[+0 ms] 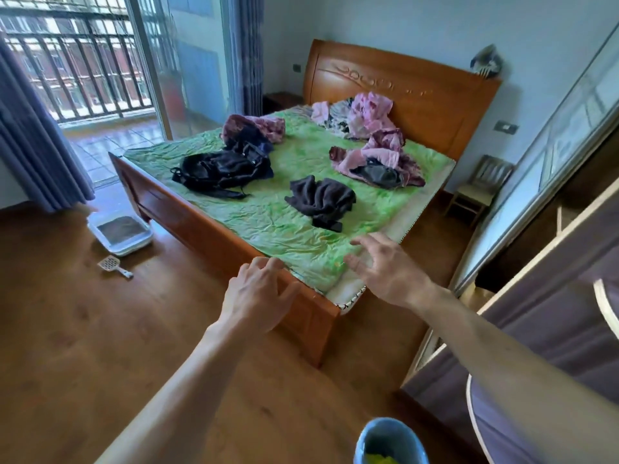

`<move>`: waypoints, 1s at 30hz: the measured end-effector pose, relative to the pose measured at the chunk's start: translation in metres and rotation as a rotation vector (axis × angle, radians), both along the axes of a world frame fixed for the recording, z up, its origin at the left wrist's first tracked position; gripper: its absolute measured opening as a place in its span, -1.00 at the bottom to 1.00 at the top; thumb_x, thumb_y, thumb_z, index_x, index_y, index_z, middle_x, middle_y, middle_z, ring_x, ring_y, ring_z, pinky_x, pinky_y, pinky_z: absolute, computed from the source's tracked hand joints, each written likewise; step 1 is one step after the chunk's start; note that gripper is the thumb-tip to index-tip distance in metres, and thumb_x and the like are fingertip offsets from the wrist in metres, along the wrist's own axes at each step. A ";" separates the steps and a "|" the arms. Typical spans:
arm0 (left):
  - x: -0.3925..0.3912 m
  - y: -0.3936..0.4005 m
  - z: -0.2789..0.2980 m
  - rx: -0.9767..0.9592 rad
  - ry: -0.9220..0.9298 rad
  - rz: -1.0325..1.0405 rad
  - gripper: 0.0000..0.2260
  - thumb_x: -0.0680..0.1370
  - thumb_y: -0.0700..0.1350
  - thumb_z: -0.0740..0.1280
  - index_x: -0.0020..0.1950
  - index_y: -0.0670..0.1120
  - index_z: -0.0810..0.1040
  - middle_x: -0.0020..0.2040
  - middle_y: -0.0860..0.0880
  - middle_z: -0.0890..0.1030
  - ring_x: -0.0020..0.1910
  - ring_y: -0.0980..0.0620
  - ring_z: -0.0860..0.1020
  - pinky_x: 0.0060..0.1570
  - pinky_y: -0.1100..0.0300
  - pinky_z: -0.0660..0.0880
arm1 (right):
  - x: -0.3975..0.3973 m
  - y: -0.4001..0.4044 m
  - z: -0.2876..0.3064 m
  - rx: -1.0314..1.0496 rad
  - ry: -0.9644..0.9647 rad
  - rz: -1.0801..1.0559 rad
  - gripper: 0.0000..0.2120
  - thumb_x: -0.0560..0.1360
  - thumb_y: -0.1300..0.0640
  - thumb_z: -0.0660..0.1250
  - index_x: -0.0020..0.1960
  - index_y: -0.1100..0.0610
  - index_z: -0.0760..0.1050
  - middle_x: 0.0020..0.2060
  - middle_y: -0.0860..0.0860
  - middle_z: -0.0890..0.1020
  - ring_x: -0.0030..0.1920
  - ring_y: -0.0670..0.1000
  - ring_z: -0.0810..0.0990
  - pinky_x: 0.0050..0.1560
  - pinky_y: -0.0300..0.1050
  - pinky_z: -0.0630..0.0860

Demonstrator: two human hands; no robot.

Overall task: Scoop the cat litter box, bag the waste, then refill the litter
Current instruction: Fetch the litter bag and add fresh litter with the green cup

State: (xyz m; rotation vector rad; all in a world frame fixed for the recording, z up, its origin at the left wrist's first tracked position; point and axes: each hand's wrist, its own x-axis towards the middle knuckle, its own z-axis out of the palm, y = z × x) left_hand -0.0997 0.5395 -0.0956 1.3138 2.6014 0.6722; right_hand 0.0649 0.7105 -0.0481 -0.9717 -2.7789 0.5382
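A: Obs. Both hands out in front, empty. Left hand (259,293) hangs over the corner of the bed (187,212), its fingers (268,264) loosely curled, holding nothing. Right hand (390,269) has its fingers spread wide, also holding nothing.

B: Position of task items?

A: Litter box (122,232) sits on the wood floor (67,346), at the far end of the footboard toward the balcony door. Grey litter inside. Scoop (114,265) lies flat on the floor just in front of the box, apart from it, handle toward the viewer. Blue bin (390,443) with a yellow liner is at the bottom edge, well apart from the box.

B: Step in hand?

A: Judged: approach; no scooping started. Suggest carrying the bin over first so waste travels a short way. Then crouch, take the scoop by its handle, and sift slowly along the box wall so clean litter falls through.
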 end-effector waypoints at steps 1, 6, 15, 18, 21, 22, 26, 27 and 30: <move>-0.009 -0.007 0.000 0.008 0.006 0.023 -0.52 0.54 0.29 0.23 0.38 0.08 0.40 0.37 -0.01 0.44 0.28 -0.08 0.43 0.23 -0.02 0.44 | -0.012 -0.002 0.002 0.001 0.001 0.015 -0.47 0.57 -0.29 0.13 0.40 0.01 0.37 0.35 0.04 0.43 0.34 0.09 0.41 0.33 0.13 0.40; -0.053 -0.034 -0.005 0.008 -0.027 0.145 -0.50 0.53 0.28 0.25 0.40 0.08 0.41 0.38 0.00 0.45 0.33 -0.06 0.42 0.28 0.02 0.40 | -0.081 -0.014 0.005 -0.001 0.047 0.122 -0.51 0.58 -0.24 0.18 0.38 0.02 0.40 0.33 0.06 0.44 0.33 0.10 0.41 0.30 0.15 0.41; -0.147 -0.024 -0.021 -0.131 -0.013 0.278 -0.54 0.53 0.27 0.25 0.37 0.09 0.42 0.36 0.03 0.46 0.32 -0.05 0.42 0.26 0.01 0.41 | -0.192 0.008 -0.032 -0.071 0.104 0.278 -0.50 0.57 -0.23 0.20 0.42 -0.01 0.37 0.34 0.01 0.44 0.36 0.04 0.38 0.36 0.08 0.38; -0.187 -0.013 -0.023 -0.146 -0.032 0.353 -0.54 0.54 0.27 0.25 0.35 0.08 0.44 0.34 0.02 0.47 0.32 -0.05 0.43 0.25 -0.02 0.43 | -0.230 0.037 -0.038 -0.082 0.101 0.278 -0.49 0.56 -0.25 0.20 0.42 -0.02 0.37 0.34 0.00 0.45 0.36 0.05 0.41 0.35 0.08 0.41; -0.226 -0.007 -0.024 -0.166 -0.071 0.429 -0.55 0.53 0.27 0.27 0.34 0.08 0.44 0.34 0.04 0.47 0.32 -0.04 0.44 0.26 -0.03 0.42 | -0.269 0.062 -0.045 -0.108 0.072 0.298 -0.47 0.56 -0.26 0.19 0.43 -0.01 0.36 0.36 0.01 0.45 0.36 0.04 0.41 0.37 0.03 0.39; -0.239 -0.006 -0.023 -0.169 -0.082 0.448 -0.55 0.53 0.27 0.27 0.34 0.08 0.44 0.34 0.04 0.47 0.32 -0.04 0.44 0.27 -0.03 0.42 | -0.283 0.068 -0.046 -0.115 0.062 0.315 -0.47 0.56 -0.26 0.19 0.43 -0.01 0.36 0.36 0.00 0.44 0.37 0.03 0.40 0.38 0.02 0.38; -0.288 -0.007 -0.018 -0.131 -0.090 0.529 -0.56 0.53 0.26 0.28 0.33 0.07 0.45 0.31 0.03 0.49 0.30 -0.03 0.45 0.26 -0.03 0.44 | -0.347 0.081 -0.051 -0.125 0.052 0.391 -0.49 0.56 -0.25 0.19 0.41 -0.01 0.39 0.35 0.00 0.46 0.36 0.02 0.40 0.37 0.00 0.37; -0.299 -0.009 -0.017 -0.125 -0.088 0.545 -0.56 0.53 0.25 0.28 0.33 0.07 0.45 0.31 0.03 0.49 0.29 -0.03 0.45 0.26 -0.03 0.44 | -0.363 0.080 -0.051 -0.129 0.050 0.404 -0.49 0.56 -0.25 0.19 0.41 0.00 0.39 0.35 0.00 0.46 0.36 0.02 0.40 0.37 0.00 0.37; -0.332 -0.021 -0.019 -0.124 -0.099 0.576 -0.56 0.54 0.24 0.28 0.34 0.06 0.46 0.31 0.03 0.49 0.29 -0.02 0.45 0.26 -0.02 0.44 | -0.411 0.068 -0.051 -0.150 0.051 0.453 -0.49 0.57 -0.23 0.21 0.42 0.01 0.39 0.36 0.00 0.46 0.37 0.01 0.39 0.39 -0.04 0.35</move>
